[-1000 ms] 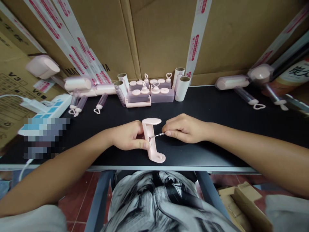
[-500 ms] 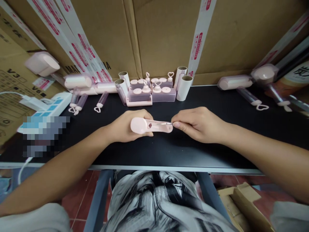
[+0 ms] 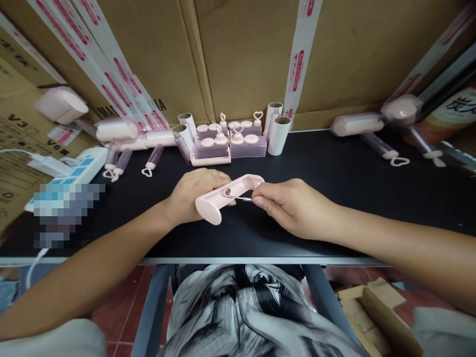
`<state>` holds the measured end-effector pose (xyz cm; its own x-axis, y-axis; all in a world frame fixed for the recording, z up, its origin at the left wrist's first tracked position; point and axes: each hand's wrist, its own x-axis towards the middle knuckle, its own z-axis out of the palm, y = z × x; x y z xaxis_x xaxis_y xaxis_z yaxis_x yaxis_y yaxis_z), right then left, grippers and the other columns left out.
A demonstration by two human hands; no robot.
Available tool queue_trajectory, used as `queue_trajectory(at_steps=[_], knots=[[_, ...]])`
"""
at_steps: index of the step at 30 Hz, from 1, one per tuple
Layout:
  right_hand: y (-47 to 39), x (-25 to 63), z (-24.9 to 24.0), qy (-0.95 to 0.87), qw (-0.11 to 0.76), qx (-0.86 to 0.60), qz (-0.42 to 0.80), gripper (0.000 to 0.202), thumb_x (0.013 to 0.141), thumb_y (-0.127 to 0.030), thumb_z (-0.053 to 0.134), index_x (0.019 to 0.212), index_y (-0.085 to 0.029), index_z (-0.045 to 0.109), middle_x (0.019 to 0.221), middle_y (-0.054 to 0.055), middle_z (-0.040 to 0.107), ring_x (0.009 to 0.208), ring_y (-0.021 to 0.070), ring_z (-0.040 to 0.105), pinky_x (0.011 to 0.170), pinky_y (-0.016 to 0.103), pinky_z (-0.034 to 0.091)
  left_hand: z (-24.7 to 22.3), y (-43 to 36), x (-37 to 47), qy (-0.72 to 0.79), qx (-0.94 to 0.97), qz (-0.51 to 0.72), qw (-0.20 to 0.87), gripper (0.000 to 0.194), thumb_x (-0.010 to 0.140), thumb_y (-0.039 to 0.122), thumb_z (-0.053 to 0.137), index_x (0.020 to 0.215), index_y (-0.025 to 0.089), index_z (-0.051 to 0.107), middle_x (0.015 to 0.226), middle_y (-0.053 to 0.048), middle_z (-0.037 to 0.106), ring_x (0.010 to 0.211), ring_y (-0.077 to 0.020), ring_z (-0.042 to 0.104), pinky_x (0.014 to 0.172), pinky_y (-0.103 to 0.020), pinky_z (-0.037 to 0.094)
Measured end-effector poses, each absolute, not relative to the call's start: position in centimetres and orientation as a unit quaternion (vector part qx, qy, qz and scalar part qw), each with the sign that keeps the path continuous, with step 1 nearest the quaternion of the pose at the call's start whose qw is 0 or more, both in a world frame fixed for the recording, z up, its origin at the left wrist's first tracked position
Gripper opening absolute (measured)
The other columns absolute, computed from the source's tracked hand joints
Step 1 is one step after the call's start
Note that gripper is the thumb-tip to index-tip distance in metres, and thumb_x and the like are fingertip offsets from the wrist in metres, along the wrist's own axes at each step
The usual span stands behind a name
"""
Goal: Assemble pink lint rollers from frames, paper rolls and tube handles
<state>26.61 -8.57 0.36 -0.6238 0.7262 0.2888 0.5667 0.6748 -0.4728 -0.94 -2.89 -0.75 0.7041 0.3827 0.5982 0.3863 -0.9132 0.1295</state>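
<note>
My left hand [image 3: 191, 196] is closed around the back of a pale pink plastic bracket [image 3: 241, 186] with a rounded plate at each end. The bracket is tilted, its near-left end lower and its open channel turned towards me. A small dark reddish spot or hole [image 3: 228, 192] shows in the channel. Between thumb and fingers, my right hand [image 3: 286, 204] pinches a thin metal rod-like tool [image 3: 241, 198]. Its tip points left, close to the dark spot; I cannot tell whether it touches. The tool's rear end is hidden in the hand.
Pink and clear plastic boxes [image 3: 248, 147] with heart-shaped loops stand at the back between white tubes [image 3: 279, 136]. Wrapped pink rollers lie left [image 3: 117, 130] and right [image 3: 357, 124]. A power strip [image 3: 80, 168] sits at the left. Cardboard [image 3: 245, 59] walls the black table [image 3: 223, 243].
The bracket has turned and tilted, its left end lower and its right end higher. My right hand has moved slightly left and down, bringing the tool's tip nearer the dark spot.
</note>
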Motion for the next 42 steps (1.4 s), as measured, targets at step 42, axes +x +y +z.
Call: queue_trajectory(at_steps=[42], knots=[[-9.8, 25.5, -0.3, -0.788, 0.243, -0.427, 0.372, 0.026, 0.110, -0.038, 0.048, 0.092, -0.023, 0.059, 0.064, -0.005, 0.051, 0.058, 0.0132, 0.049, 0.060, 0.027, 0.036, -1.5, -2.5, -1.4, -0.212, -0.934, -0.273, 0.087, 0.072, 0.099, 0.079, 0.048, 0.122, 0.016, 0.074, 0.104, -0.014, 0.081, 0.090, -0.0275, 0.075, 0.081, -0.043, 0.046]])
